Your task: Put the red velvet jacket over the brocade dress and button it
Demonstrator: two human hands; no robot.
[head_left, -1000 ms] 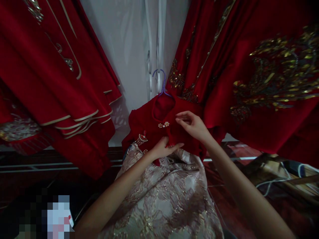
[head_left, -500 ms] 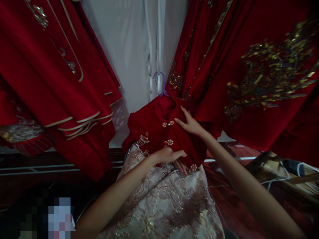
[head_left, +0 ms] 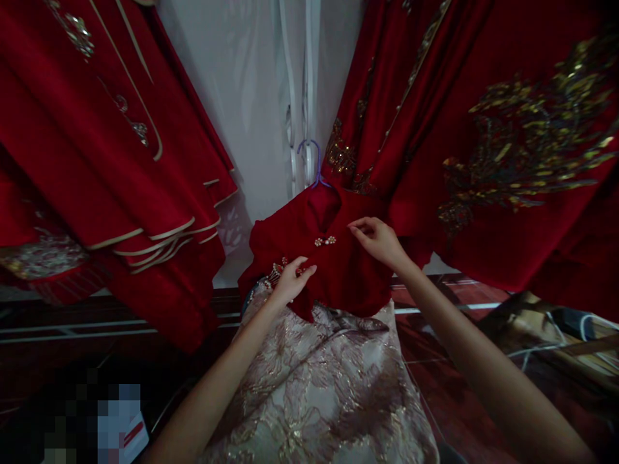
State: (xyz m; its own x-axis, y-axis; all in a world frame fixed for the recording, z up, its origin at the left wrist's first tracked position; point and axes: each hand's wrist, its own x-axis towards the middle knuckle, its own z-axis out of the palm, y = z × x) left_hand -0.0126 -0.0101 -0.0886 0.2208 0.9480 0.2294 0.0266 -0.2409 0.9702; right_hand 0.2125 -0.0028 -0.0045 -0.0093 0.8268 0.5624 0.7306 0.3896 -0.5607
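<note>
A small red velvet jacket (head_left: 338, 270) with pearl clasps (head_left: 325, 241) hangs on a purple hanger (head_left: 314, 164) over a pale gold brocade skirt (head_left: 319, 393). My left hand (head_left: 289, 281) pinches the jacket's front panel low on the left, beside a red and gold tassel brooch (head_left: 276, 270). My right hand (head_left: 378, 242) pinches the jacket's front edge just right of the pearl clasp near the collar. Both hands are closed on the red fabric.
Larger red garments hang on both sides: one with cream piping (head_left: 120, 193) at left, one with gold embroidery (head_left: 527, 142) at right. A white wall with a vertical pipe (head_left: 300, 96) is behind. Dark tiled floor (head_left: 97, 322) and cables (head_left: 541, 351) lie below.
My left hand has moved up and left from the jacket's lower hem to its left front. My right hand has gone from flat on the fabric to a pinch near the clasp.
</note>
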